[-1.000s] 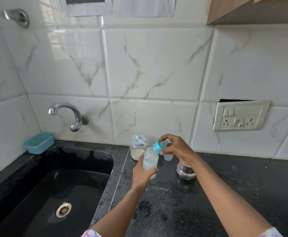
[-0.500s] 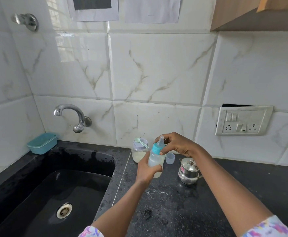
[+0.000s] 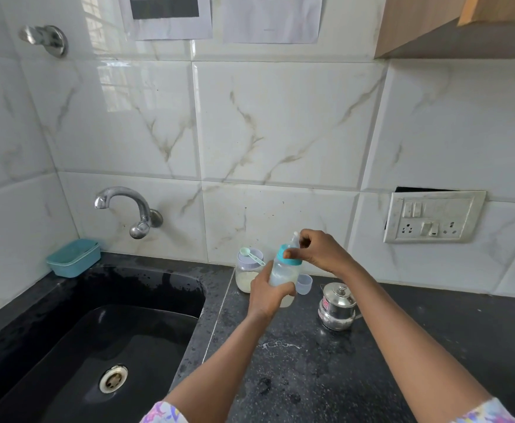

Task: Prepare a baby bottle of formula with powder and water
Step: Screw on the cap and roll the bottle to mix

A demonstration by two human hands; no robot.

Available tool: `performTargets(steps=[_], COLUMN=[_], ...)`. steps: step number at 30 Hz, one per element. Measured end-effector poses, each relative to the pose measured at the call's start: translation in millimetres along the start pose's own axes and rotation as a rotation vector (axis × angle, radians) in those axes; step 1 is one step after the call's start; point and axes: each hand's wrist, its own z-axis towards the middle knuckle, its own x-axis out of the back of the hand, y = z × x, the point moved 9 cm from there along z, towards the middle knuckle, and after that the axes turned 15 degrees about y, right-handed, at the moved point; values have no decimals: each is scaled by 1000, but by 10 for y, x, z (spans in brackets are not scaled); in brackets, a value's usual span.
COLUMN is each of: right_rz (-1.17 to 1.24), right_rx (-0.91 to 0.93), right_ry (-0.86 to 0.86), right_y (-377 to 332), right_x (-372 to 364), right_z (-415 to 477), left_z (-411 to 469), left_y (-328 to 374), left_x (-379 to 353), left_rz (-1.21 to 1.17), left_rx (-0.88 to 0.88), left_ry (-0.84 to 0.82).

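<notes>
At the lower left of the frame the black sink (image 3: 67,346) lies open just beside the work, so a bottle slipping from wet fingers could, I judge, tumble over the edge into it. To its right, at the back of the dark surface (image 3: 311,377), the powder jar (image 3: 245,277) stands with a green scoop (image 3: 250,254) balanced on its lid, and a nudge from the knuckles in front of it could knock the scoop off. The left hand (image 3: 268,296) is curled round the body of the baby bottle (image 3: 285,274), which stands upright at the centre of the frame with cloudy liquid low inside. Whether its base touches the surface I cannot tell. The right hand (image 3: 320,254) pinches the teal collar (image 3: 290,260) between thumb and fingertips, below the clear teat (image 3: 295,239). The main risk is a collar that goes on crooked or stays loose: it would not seal, and formula would leak once the bottle is shaken or tipped. A hard twist against a slack left grip could also spin the bottle and slop it. Just behind the bottle to the right sits a small clear cap (image 3: 305,283), and further right a lidded steel pot (image 3: 337,306); a careless right forearm could topple either. Against the frame a second ago, the bottle has come from a lean, collar tipped to the right, to upright, and the steel pot, then half hidden behind the right wrist, now shows whole.
</notes>
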Motion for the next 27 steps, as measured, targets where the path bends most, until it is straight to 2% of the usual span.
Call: performTargets(steps=[3, 5, 7, 10, 13, 15, 19, 21, 24, 27], right_rz=[594, 780, 725, 426, 207, 195, 734, 843, 843, 624], right_rx=[-201, -249, -259, -273, -235, -204, -329, -322, -299, -256], right_ry=[-207, -213, -61, 208, 376, 350, -74, -163, -30, 163], right_y=[26, 10, 62, 170, 110, 44, 15, -10, 30, 78], right_x=[-175, -196, -127, 21, 123, 114, -210, -248, -172, -57], right_z=[-87, -101, -43, 12, -14, -11, -40, -70, -21, 38], left_z=[49, 72, 89, 104, 81, 95, 122, 119, 102, 98], left_y=[86, 134, 165, 196, 189, 178, 155, 114, 121, 141], left_x=[9, -2, 8, 46, 33, 16, -103, -183, -231, -186], left_rz=[-60, -48, -2, 153, 152, 103, -78, -134, -118, -20], left_rx=[5, -16, -38, -109, -82, -38, 47, 67, 52, 12], left_ry=[-24, -41, -13, 75, 94, 75, -109, -196, -218, -109])
